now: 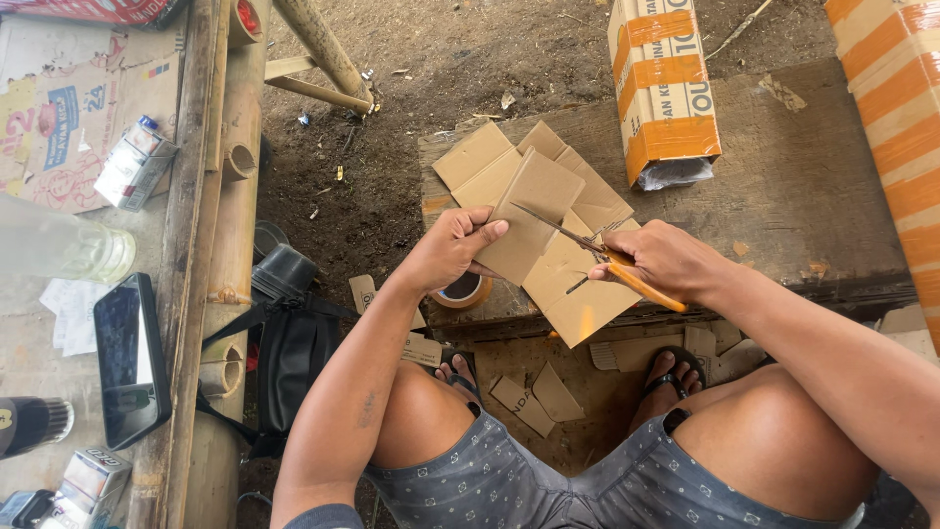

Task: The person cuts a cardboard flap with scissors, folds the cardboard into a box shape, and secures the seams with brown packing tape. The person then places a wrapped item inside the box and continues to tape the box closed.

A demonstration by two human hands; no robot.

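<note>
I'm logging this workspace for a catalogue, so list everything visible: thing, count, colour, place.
cardboard sheet: one, brown, held over the wooden board
scissors: one, orange handles, blades open at the sheet
wooden board: one, grey-brown, ahead
taped boxes: two, orange bands, on the board's far and right side
tape roll: one, brown, under the board's edge
cardboard scraps: several, brown, ground between the feet
phone: one, black, left table
black bag: one, beside the bamboo table frame
left hand: holds the sheet
right hand: grips the scissors
</note>
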